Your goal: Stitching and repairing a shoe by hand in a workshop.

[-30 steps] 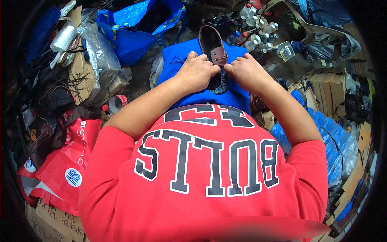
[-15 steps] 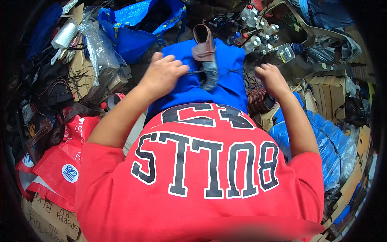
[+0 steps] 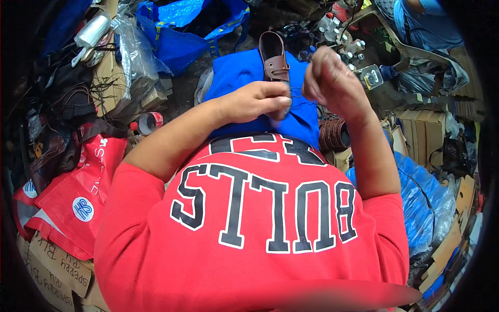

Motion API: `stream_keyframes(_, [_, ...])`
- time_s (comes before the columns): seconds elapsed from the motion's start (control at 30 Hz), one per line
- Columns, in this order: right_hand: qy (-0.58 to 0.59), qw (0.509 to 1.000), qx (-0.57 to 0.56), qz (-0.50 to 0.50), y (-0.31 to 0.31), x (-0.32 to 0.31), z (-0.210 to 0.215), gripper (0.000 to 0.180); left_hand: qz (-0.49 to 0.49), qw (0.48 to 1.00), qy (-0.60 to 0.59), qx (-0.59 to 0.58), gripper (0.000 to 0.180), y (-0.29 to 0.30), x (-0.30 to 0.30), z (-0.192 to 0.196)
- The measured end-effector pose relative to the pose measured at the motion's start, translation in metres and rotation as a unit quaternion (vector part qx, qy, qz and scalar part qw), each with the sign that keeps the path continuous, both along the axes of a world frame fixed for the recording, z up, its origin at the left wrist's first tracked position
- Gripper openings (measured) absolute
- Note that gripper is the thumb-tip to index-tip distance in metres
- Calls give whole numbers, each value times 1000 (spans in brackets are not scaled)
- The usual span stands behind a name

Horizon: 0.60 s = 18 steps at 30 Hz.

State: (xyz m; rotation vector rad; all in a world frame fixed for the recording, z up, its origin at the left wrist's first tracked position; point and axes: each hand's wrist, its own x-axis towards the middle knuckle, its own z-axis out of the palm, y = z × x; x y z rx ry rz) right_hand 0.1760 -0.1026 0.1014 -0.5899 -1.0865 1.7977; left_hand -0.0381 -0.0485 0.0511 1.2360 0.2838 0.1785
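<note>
On the blue cloth (image 3: 236,73) over my lap lies a brown leather shoe (image 3: 274,57) with a strap across it; its darker toe end points toward me. My left hand (image 3: 254,100) is closed at the toe end, its fingers and thumb partly covering it. To the right of the shoe, my right hand (image 3: 335,83) is raised with curled fingers. A thin dark thread (image 3: 297,95) runs from the shoe toward my right hand, whose fingertips are partly hidden.
A blue bag (image 3: 176,41) gapes beyond my lap, with plastic bottles (image 3: 353,47) far right. A stack of brown ring-shaped pieces (image 3: 334,134) sits by my right side. Red bags (image 3: 78,192) lie left; cardboard (image 3: 423,130) and a blue plastic-wrapped bundle (image 3: 416,197) lie right.
My hands were spread apart on either side of the shoe. The left has come in to its toe end; the right has moved inward and up. The view has shifted slightly.
</note>
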Motion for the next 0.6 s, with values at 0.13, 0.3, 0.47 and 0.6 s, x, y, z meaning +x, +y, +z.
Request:
stream_keyframes(0.13, [-556, 829, 60, -35, -32, 44, -21, 22, 86, 862, 100, 490, 13, 39, -65, -15])
stream_keyframes(0.3, [-767, 631, -8, -117, -110, 160, -51, 19, 177, 681, 393, 592, 17, 122, -181, 11])
stream_keyframes(0.47, [-799, 545, -150, -204, -200, 255, -73, 22, 294, 530, 585, 538, 21, 159, -272, 47])
stream_keyframes(0.6, [-822, 532, -205, -16, -213, 249, -95, 30, 270, 624, 455, 575, 29, 133, -174, 12])
